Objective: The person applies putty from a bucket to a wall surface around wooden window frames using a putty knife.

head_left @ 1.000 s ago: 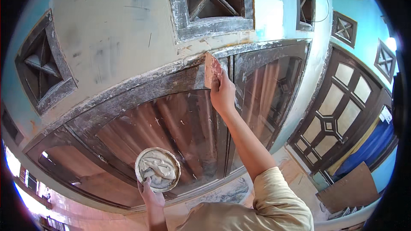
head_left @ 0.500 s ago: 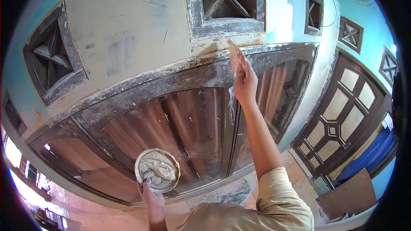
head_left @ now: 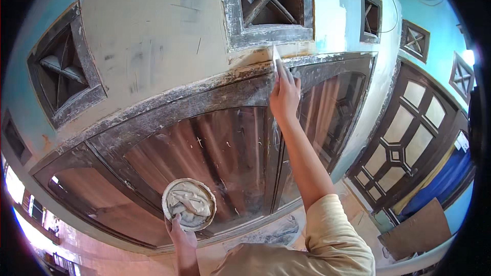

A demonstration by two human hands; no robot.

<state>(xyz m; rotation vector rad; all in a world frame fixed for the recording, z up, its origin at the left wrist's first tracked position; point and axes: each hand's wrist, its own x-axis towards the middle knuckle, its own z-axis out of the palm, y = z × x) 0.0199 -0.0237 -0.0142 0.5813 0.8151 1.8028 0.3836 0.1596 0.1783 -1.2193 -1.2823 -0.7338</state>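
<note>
My right hand (head_left: 285, 94) is raised and closed around a thin flat putty scraper (head_left: 277, 60). The scraper, seen nearly edge-on, has its tip at the wall strip between the whitened top rail of the window frame (head_left: 215, 88) and the vent above it. Whether the tip touches the wall I cannot tell. Low in front of the window, my left hand (head_left: 182, 234) grips a round bowl (head_left: 211, 215) by its rim, thumb over the edge. Thick off-white putty (head_left: 188, 198) lies in the bowl.
Above the scraper is a dark wooden vent (head_left: 271, 0) with crossed bars; another vent (head_left: 64, 66) is at left. Window glass (head_left: 204, 153) stands behind the bowl. At right are a panelled door (head_left: 404, 138), blue cloth (head_left: 442, 179) and a leaning brown board (head_left: 419, 230).
My right hand has moved slightly left and turned, so the scraper's broad face now shows edge-on. The bowl and my left hand have barely moved.
</note>
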